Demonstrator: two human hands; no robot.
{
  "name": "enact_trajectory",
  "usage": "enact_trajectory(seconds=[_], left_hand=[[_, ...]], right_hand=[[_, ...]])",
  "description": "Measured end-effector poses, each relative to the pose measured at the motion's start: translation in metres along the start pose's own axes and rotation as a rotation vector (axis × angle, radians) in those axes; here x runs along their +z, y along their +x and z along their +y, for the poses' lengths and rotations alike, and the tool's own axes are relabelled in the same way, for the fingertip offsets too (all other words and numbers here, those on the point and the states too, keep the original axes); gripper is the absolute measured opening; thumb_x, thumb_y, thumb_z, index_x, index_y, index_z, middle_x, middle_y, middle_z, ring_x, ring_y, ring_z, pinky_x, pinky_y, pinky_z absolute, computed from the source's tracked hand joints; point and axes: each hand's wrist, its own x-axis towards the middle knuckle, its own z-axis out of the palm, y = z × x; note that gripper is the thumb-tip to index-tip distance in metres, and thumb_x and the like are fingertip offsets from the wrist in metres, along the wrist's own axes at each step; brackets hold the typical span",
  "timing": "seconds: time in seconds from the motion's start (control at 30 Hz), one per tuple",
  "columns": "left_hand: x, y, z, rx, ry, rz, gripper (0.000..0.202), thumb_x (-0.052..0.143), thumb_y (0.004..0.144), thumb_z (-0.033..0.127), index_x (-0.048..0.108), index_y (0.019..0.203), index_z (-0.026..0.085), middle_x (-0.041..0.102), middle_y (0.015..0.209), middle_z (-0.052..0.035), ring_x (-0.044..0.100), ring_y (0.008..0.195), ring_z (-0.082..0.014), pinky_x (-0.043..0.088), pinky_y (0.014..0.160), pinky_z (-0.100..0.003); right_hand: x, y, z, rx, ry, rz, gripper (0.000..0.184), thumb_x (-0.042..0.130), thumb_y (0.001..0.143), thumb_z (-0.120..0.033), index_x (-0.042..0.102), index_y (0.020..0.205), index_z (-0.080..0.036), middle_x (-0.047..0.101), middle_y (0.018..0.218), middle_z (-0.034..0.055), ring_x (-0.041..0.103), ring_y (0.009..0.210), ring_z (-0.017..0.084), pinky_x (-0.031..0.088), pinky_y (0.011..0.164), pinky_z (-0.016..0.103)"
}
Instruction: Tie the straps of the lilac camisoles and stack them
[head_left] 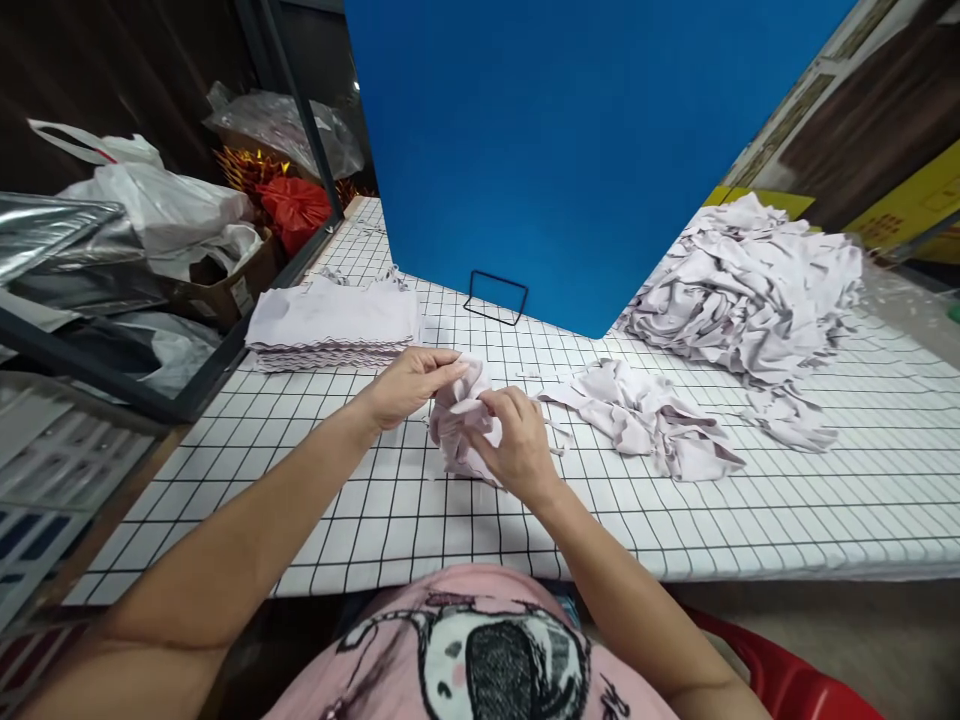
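Cloth piece (459, 425) is bunched over table (375, 510) centre; left hand (409, 385) & right hand (517, 450) both pinch it. Best find two corners, pull flat w/ even tension, edges aligned like folded stack (334, 325).

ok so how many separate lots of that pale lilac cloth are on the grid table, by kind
neat flat stack: 1
loose heaps, big heap and small heap: 2
crumpled piece held in left hand and right hand: 1
total: 4
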Motion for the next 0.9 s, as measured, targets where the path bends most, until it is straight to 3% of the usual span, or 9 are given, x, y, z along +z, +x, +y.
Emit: enact_trajectory(seconds=[0.07, 0.17, 0.3, 0.37, 0.43, 0.5, 0.63, 0.73, 0.9], left_hand=[[-0.001, 0.001, 0.004, -0.006, 0.003, 0.014, 0.030, 0.067, 0.083, 0.044, 0.071, 0.077, 0.014, 0.066, 0.071, -0.0022, 0.057, 0.063, -0.0107, 0.046, 0.061, -0.022], [-0.005, 0.002, 0.006, -0.033, -0.048, 0.073, 0.031, 0.071, 0.079, 0.044, 0.074, 0.082, 0.014, 0.069, 0.074, -0.0041, 0.061, 0.067, -0.0136, 0.048, 0.062, -0.024], [-0.004, 0.007, 0.004, -0.049, -0.131, 0.125, 0.036, 0.074, 0.076, 0.046, 0.075, 0.089, 0.013, 0.071, 0.078, -0.0059, 0.064, 0.074, -0.0165, 0.050, 0.067, -0.027], [0.001, 0.011, 0.004, -0.044, -0.160, 0.141, 0.037, 0.075, 0.075, 0.048, 0.074, 0.087, 0.013, 0.071, 0.078, -0.0056, 0.064, 0.072, -0.0152, 0.050, 0.067, -0.026], [0.010, 0.016, 0.004, -0.040, -0.186, 0.146, 0.038, 0.076, 0.074, 0.048, 0.073, 0.086, 0.013, 0.070, 0.076, -0.0048, 0.063, 0.070, -0.0141, 0.050, 0.065, -0.024], [0.020, 0.021, 0.005, -0.038, -0.200, 0.131, 0.037, 0.076, 0.074, 0.048, 0.072, 0.085, 0.013, 0.069, 0.073, -0.0036, 0.061, 0.066, -0.0133, 0.049, 0.061, -0.023], [0.035, 0.028, 0.014, 0.000, -0.184, 0.101, 0.032, 0.071, 0.079, 0.045, 0.070, 0.082, 0.013, 0.067, 0.069, -0.0028, 0.060, 0.061, -0.0134, 0.050, 0.058, -0.024], [0.033, 0.032, 0.030, 0.035, -0.166, 0.169, 0.030, 0.068, 0.081, 0.043, 0.068, 0.084, 0.013, 0.067, 0.071, -0.0032, 0.063, 0.064, -0.0147, 0.052, 0.060, -0.025], [0.019, 0.039, 0.053, 0.174, -0.192, 0.336, 0.029, 0.068, 0.081, 0.042, 0.066, 0.089, 0.014, 0.069, 0.078, -0.0042, 0.067, 0.079, -0.0185, 0.054, 0.067, -0.027]], right_hand=[[-0.008, 0.004, 0.010, -0.006, 0.056, 0.017, 0.009, 0.057, 0.088, -0.016, 0.060, 0.094, -0.022, 0.063, 0.081, 0.0023, 0.059, 0.079, 0.019, 0.039, 0.076, 0.037], [-0.029, 0.008, 0.026, 0.064, 0.198, 0.081, 0.009, 0.055, 0.089, -0.015, 0.060, 0.086, -0.022, 0.062, 0.078, 0.0008, 0.057, 0.074, 0.017, 0.042, 0.075, 0.035], [-0.038, 0.000, 0.038, 0.394, 0.413, 0.307, 0.011, 0.057, 0.092, -0.032, 0.056, 0.089, -0.022, 0.060, 0.083, 0.0019, 0.057, 0.078, 0.016, 0.047, 0.074, 0.032], [-0.032, -0.008, 0.035, 0.553, 0.577, 0.277, 0.021, 0.054, 0.094, -0.042, 0.054, 0.090, -0.021, 0.060, 0.083, 0.0022, 0.058, 0.078, 0.016, 0.048, 0.074, 0.032], [-0.021, -0.013, 0.026, 0.633, 0.712, 0.138, 0.027, 0.051, 0.094, -0.048, 0.054, 0.092, -0.021, 0.062, 0.086, 0.0032, 0.060, 0.078, 0.016, 0.049, 0.074, 0.032], [-0.010, -0.013, 0.014, 0.652, 0.745, 0.020, 0.030, 0.056, 0.090, -0.049, 0.054, 0.096, -0.020, 0.064, 0.089, 0.0042, 0.061, 0.080, 0.017, 0.049, 0.074, 0.032], [-0.006, 0.001, 0.003, 0.639, 0.644, -0.006, 0.021, 0.065, 0.082, -0.035, 0.056, 0.093, -0.020, 0.063, 0.083, 0.0012, 0.058, 0.073, 0.016, 0.046, 0.066, 0.029], [-0.019, 0.012, 0.017, 0.618, 0.621, 0.023, 0.004, 0.058, 0.077, -0.021, 0.058, 0.081, -0.019, 0.060, 0.073, -0.0017, 0.054, 0.067, 0.014, 0.043, 0.062, 0.027], [-0.044, 0.014, 0.046, 0.647, 0.626, 0.179, 0.013, 0.053, 0.079, -0.019, 0.058, 0.091, -0.019, 0.065, 0.088, 0.0027, 0.063, 0.080, 0.017, 0.049, 0.076, 0.033]])
